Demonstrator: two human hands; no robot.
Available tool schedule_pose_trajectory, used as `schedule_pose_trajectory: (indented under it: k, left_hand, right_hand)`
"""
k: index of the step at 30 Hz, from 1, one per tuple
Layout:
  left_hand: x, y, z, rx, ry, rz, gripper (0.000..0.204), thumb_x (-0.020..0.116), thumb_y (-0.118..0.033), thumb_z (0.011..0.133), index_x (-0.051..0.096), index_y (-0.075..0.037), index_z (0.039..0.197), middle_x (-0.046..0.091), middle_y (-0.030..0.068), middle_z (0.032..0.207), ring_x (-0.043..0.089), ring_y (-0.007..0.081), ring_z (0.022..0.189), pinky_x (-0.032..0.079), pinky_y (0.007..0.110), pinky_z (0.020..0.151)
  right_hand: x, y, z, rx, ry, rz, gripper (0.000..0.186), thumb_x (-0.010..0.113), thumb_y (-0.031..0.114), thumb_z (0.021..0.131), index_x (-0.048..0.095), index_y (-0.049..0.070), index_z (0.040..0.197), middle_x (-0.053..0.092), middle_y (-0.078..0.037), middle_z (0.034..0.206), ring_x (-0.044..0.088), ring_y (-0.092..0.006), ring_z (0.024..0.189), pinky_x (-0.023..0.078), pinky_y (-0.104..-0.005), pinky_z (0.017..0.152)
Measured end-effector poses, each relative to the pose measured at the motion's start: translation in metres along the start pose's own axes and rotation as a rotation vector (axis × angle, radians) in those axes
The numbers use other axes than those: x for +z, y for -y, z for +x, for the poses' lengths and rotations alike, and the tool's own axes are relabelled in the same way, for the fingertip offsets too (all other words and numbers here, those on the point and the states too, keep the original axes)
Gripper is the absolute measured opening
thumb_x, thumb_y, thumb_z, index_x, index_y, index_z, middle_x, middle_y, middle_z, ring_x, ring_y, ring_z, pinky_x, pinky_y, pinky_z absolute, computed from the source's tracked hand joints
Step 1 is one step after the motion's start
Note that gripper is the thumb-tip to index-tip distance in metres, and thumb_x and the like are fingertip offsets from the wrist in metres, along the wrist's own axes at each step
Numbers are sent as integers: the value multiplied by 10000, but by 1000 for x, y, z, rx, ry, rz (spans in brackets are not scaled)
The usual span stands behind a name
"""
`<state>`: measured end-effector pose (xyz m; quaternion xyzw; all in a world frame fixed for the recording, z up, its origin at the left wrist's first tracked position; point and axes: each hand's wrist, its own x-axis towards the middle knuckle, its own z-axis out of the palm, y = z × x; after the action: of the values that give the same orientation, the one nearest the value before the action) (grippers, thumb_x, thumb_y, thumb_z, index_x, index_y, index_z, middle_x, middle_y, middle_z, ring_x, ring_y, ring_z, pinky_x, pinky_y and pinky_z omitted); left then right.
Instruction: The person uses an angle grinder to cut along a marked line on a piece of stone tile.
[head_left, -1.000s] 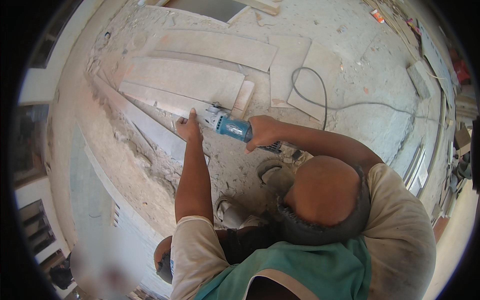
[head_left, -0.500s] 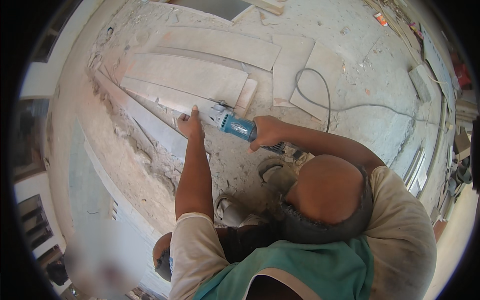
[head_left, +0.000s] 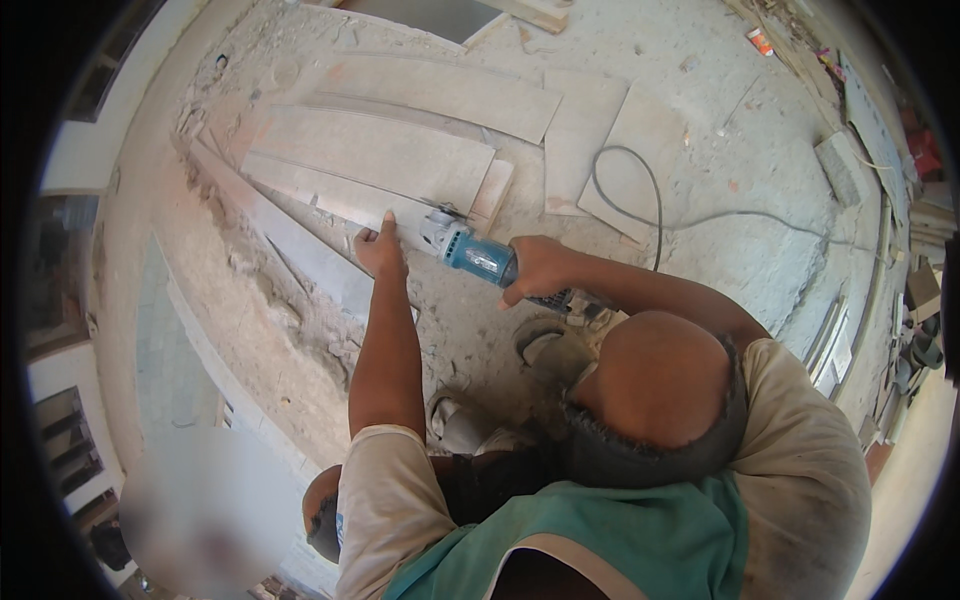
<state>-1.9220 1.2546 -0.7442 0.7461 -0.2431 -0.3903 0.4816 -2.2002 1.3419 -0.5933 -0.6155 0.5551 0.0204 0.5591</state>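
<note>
My right hand [head_left: 543, 268] is wrapped round the body of a blue angle grinder [head_left: 484, 259]. Its grey head and cutting disc [head_left: 443, 210] point up and left, at the near edge of a long grey tile [head_left: 380, 148]. Along that edge lies a narrow tile strip [head_left: 310, 184]. My left hand [head_left: 382, 250] grips the strip's near side close to the disc, one digit stretched over the top and the others curled at the edge. Whether the disc touches the tile cannot be made out.
More flat tiles [head_left: 450, 92] lie beyond, and others [head_left: 640, 150] to the right. The power cord [head_left: 657, 200] loops across the dusty floor. A long narrow piece [head_left: 290, 240] lies left of my left hand. My shoes [head_left: 545, 345] are close below the grinder. Rubble is scattered about.
The grinder and my right hand have shifted very slightly to the right and toward me. My left hand stays almost in place on the strip.
</note>
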Motion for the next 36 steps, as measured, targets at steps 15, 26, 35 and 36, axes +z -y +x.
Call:
schedule_pose_trajectory:
  k: [15, 26, 35, 36]
  left_hand:
    - [42, -58, -161, 696, 560, 78, 494, 701, -319, 904, 554, 22, 1230, 606, 152, 1094, 587, 240, 966, 481, 364, 842]
    - [81, -57, -203, 638, 669, 93, 443, 781, -101, 823, 577, 15, 1198, 673, 156, 990, 653, 240, 897, 529, 346, 798]
    - [78, -56, -192, 601, 665, 162, 490, 768, -124, 847, 543, 62, 1241, 672, 143, 1031, 652, 213, 965, 523, 334, 850]
    - [76, -60, -185, 613, 583, 172, 501, 773, -133, 843, 544, 62, 1243, 672, 145, 1020, 654, 219, 953, 523, 333, 844]
  right_hand:
    - [-81, 16, 24, -72, -386, 529, 488, 875, 321, 634, 662, -27, 901, 664, -128, 832, 649, -209, 749, 500, -336, 675]
    - [-98, 2, 36, -12, -523, 717, 466, 868, 278, 664, 656, -33, 939, 647, -97, 807, 612, -173, 663, 486, -301, 607]
    - [-103, -19, 51, 100, -641, 490, 486, 878, 332, 626, 666, -9, 900, 677, -110, 813, 640, -202, 690, 501, -337, 654]
    - [-108, -25, 50, 130, -661, 426, 498, 877, 341, 624, 661, -14, 900, 681, -118, 812, 650, -213, 700, 505, -342, 662]
